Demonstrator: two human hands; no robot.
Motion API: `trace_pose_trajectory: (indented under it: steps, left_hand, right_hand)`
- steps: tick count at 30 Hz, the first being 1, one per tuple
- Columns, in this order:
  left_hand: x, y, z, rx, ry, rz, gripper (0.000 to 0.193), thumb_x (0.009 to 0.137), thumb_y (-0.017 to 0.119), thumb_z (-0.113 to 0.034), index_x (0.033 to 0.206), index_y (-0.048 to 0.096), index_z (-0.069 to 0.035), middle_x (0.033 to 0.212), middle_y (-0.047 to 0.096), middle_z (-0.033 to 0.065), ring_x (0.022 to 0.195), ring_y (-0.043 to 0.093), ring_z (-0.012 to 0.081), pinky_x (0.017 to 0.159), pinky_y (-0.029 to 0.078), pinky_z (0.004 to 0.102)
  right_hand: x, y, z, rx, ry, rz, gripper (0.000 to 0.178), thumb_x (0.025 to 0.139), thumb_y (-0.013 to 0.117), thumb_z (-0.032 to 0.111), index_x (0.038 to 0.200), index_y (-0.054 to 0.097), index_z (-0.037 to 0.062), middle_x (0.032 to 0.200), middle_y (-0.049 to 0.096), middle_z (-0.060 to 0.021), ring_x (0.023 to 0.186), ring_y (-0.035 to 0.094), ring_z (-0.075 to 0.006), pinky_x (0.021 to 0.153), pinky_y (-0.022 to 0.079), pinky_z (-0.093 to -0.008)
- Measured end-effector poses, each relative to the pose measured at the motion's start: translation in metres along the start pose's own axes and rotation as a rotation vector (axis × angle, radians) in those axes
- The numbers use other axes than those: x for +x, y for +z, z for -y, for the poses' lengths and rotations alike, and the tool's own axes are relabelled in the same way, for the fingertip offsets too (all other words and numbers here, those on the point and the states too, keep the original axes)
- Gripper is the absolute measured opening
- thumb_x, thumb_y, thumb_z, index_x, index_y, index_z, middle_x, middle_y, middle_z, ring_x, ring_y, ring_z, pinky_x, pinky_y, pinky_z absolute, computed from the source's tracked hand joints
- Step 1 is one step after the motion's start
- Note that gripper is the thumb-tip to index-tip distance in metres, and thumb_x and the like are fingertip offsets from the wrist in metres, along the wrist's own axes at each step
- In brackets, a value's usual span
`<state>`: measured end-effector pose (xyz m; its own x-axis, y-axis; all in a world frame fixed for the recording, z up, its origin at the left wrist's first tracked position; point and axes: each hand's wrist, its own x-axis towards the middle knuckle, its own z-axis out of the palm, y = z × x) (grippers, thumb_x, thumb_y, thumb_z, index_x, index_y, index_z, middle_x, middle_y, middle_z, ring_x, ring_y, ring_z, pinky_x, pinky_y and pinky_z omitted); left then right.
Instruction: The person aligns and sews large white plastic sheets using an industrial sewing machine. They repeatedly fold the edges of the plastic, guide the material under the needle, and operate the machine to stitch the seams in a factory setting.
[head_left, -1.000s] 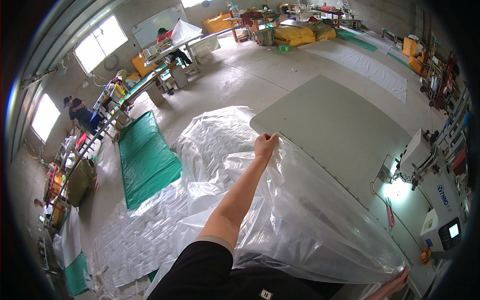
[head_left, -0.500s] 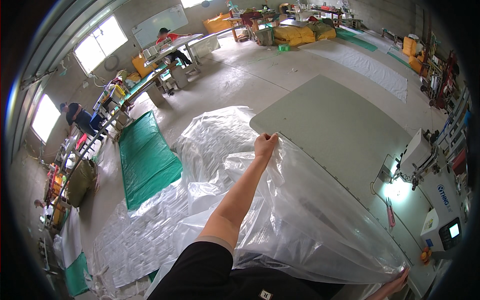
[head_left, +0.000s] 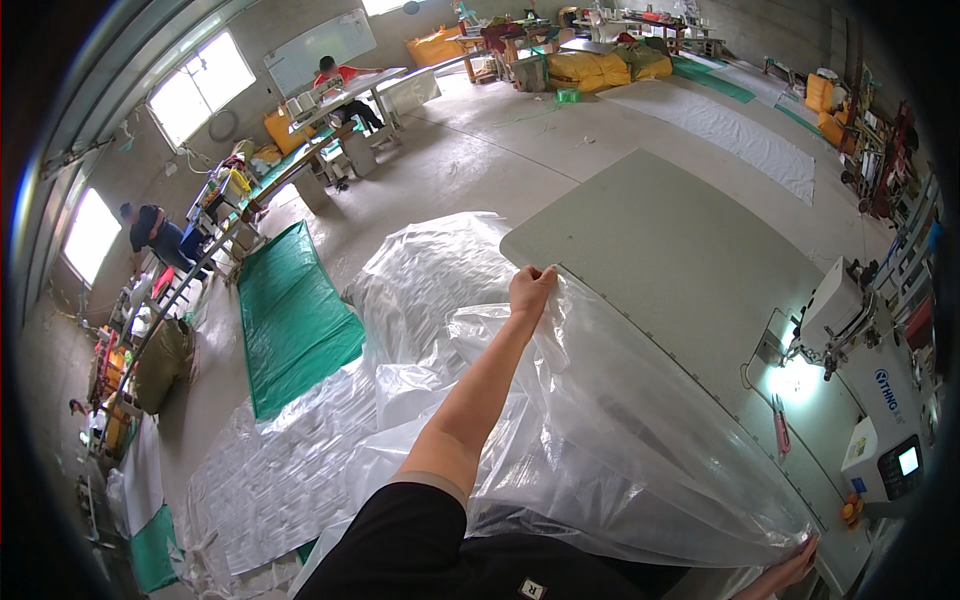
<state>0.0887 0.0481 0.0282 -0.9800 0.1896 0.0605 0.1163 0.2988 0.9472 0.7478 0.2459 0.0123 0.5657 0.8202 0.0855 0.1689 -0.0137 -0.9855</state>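
Note:
Clear plastic sheeting (head_left: 640, 440) hangs stretched between my two hands along the near edge of a grey-green sewing table (head_left: 660, 240). My left hand (head_left: 532, 291) is closed on the sheet's upper edge, close to the table's far left corner. Low on the right, my right hand (head_left: 796, 565) grips the other end of that edge beside the table; its fingers are partly hidden. More of the sheet spreads in shiny folds over the floor to the left. A white sewing machine (head_left: 850, 310) with a bright lamp stands on the table, and pink-handled thread snips (head_left: 780, 425) lie near it.
A green tarp (head_left: 295, 315) lies on the floor to the left. Beyond it, one person sits at a workbench (head_left: 350, 98) and another stands by cluttered tables. Yellow bundles (head_left: 590, 70) and a long white sheet (head_left: 730, 130) lie at the back. An orange object (head_left: 851, 510) sits by the machine.

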Motion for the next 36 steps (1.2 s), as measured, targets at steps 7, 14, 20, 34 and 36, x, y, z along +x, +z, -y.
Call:
trace_pose_trajectory:
  steps: [7, 14, 20, 34, 36]
  left_hand:
    - [-0.003, -0.001, -0.005, 0.009, -0.012, -0.007, 0.037, 0.073, 0.063, -0.035, 0.072, 0.060, 0.002, 0.065, 0.061, 0.0118, 0.062, 0.057, 0.0197, 0.061, 0.045, 0.0316]
    - [-0.002, -0.001, -0.003, 0.010, 0.009, -0.011, 0.038, 0.073, 0.063, -0.035, 0.072, 0.060, 0.002, 0.067, 0.062, 0.0124, 0.063, 0.058, 0.0200, 0.061, 0.046, 0.0316]
    - [0.000, 0.000, 0.000, 0.005, 0.012, -0.008, 0.038, 0.074, 0.063, -0.035, 0.072, 0.060, 0.003, 0.068, 0.062, 0.0130, 0.064, 0.059, 0.0206, 0.062, 0.046, 0.0317]
    - [0.000, -0.001, -0.001, 0.023, 0.005, -0.004, 0.038, 0.074, 0.063, -0.036, 0.074, 0.060, 0.002, 0.068, 0.062, 0.0127, 0.064, 0.059, 0.0208, 0.062, 0.046, 0.0316]
    - [0.000, -0.001, -0.001, 0.022, 0.003, -0.003, 0.038, 0.074, 0.063, -0.036, 0.074, 0.060, 0.002, 0.068, 0.062, 0.0127, 0.064, 0.059, 0.0207, 0.062, 0.046, 0.0316]
  right_hand:
    - [-0.001, 0.002, 0.000, 0.082, 0.039, 0.003, 0.056, 0.079, 0.063, 0.037, 0.112, 0.054, -0.0080, 0.118, 0.053, -0.0183, 0.107, 0.052, -0.0264, 0.091, 0.041, -0.0342]
    - [-0.011, 0.001, 0.013, -0.015, -0.011, 0.015, 0.056, 0.079, 0.062, 0.036, 0.112, 0.054, -0.0087, 0.120, 0.052, -0.0186, 0.107, 0.052, -0.0267, 0.092, 0.040, -0.0339]
    - [-0.005, 0.002, 0.005, 0.046, 0.003, -0.001, 0.056, 0.080, 0.060, 0.038, 0.112, 0.055, -0.0081, 0.118, 0.053, -0.0187, 0.107, 0.052, -0.0270, 0.092, 0.041, -0.0342]
    - [0.001, 0.001, -0.002, 0.021, 0.016, -0.002, 0.058, 0.080, 0.061, 0.040, 0.111, 0.055, -0.0082, 0.117, 0.053, -0.0182, 0.105, 0.053, -0.0267, 0.090, 0.042, -0.0341]
    - [0.003, 0.001, -0.003, 0.021, 0.018, 0.002, 0.058, 0.079, 0.062, 0.040, 0.110, 0.055, -0.0082, 0.117, 0.053, -0.0182, 0.105, 0.053, -0.0265, 0.090, 0.042, -0.0340]
